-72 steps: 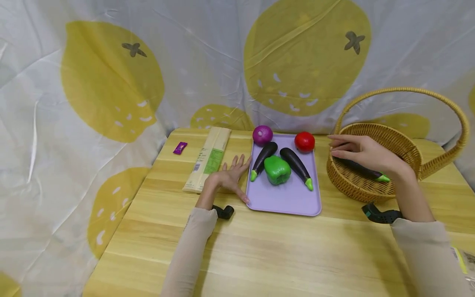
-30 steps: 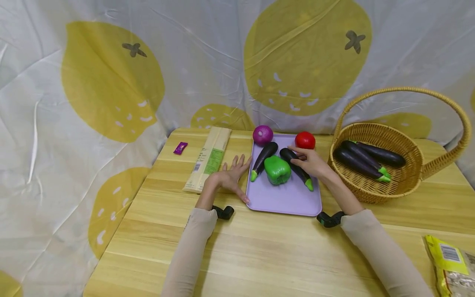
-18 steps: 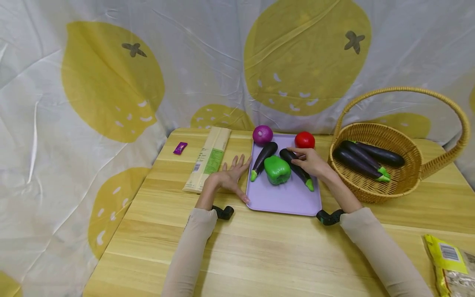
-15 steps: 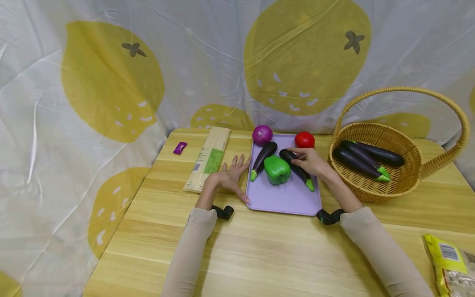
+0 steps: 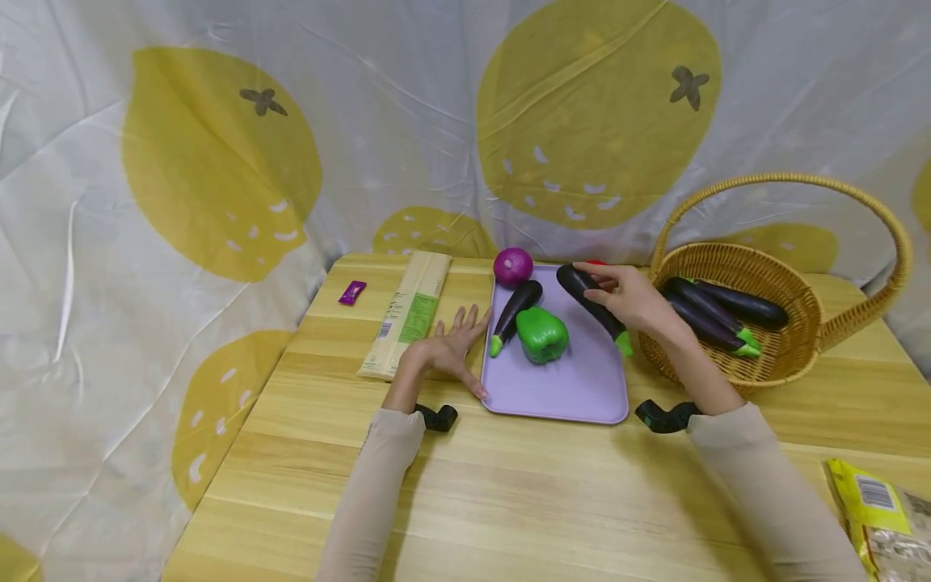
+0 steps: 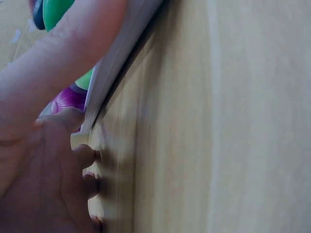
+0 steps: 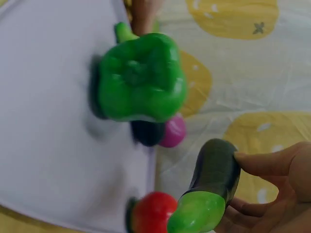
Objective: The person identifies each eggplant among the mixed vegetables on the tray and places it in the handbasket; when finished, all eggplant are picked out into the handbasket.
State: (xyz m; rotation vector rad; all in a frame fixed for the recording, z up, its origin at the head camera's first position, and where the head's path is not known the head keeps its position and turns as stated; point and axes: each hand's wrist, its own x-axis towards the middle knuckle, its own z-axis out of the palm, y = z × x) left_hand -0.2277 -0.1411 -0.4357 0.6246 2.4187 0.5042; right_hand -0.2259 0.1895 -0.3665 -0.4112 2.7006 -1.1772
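Observation:
My right hand (image 5: 640, 301) pinches a dark eggplant (image 5: 587, 301) near its thick end, holding it up over the right side of the lilac tray (image 5: 556, 396). In the right wrist view the green tip of that eggplant (image 7: 212, 179) points toward the camera, thumb and fingers on either side. Spread out at the tray's left edge, my left hand (image 5: 448, 352) touches the rim with its thumb. On the tray lie a second eggplant (image 5: 515, 315), a green bell pepper (image 5: 542, 335) and a purple onion (image 5: 513, 267). A red tomato (image 7: 154, 212) is mostly hidden in the head view.
Right of the tray stands a wicker basket (image 5: 807, 364) with a tall handle and several eggplants (image 5: 742, 303) inside. A cream packet (image 5: 407, 315) and a small purple wrapper (image 5: 352, 293) lie at the left. A yellow bag (image 5: 876, 505) sits at the front right.
My right hand first left the basket and took hold of the right eggplant on the tray. Now it has lifted that eggplant up and slightly right. The left hand has stayed put.

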